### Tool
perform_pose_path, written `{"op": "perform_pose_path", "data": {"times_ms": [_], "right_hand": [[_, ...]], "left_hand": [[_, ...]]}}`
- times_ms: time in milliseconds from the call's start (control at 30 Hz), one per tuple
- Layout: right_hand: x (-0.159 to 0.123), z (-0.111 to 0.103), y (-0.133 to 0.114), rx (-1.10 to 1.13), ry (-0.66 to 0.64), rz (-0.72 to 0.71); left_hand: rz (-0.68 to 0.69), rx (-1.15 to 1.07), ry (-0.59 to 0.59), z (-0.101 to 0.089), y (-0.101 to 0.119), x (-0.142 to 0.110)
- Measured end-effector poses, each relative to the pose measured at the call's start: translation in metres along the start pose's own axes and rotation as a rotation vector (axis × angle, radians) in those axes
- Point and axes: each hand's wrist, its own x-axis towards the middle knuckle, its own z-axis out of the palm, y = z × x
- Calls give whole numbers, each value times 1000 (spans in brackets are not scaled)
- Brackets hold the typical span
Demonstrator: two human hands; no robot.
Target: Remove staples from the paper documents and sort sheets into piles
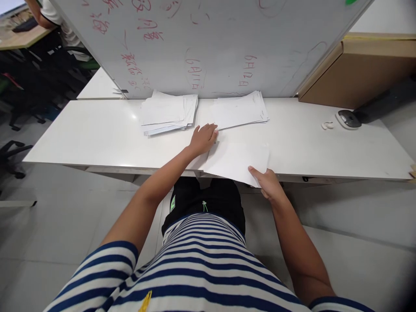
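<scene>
A white sheet of paper (238, 158) slants over the front edge of the white table. My right hand (268, 184) pinches its near right corner, thumb on top and fingers underneath. At the sheet's far left corner, my left hand (204, 138) lies with its fingers stretched out, pointing right. Beyond that hand is a stack of stapled papers (240, 110), close to the fingertips. Another, less even pile of papers (165, 110) rests to its left, with edges sticking out on several sides.
A whiteboard (208, 47) with red writing stands along the table's back edge. On the right are a cardboard box (360, 69), a grey-and-white computer mouse (348, 119) and a small white object (327, 125). Another person (61, 21) sits at a desk at the upper left.
</scene>
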Motion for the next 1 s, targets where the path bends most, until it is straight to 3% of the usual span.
{"op": "perform_pose_path", "data": {"times_ms": [767, 1000], "right_hand": [[-2, 2, -4, -54, 8, -13], [3, 3, 4, -110, 29, -76]], "left_hand": [[-12, 145, 17, 20, 4, 5], [-37, 42, -33, 11, 6, 7]]}}
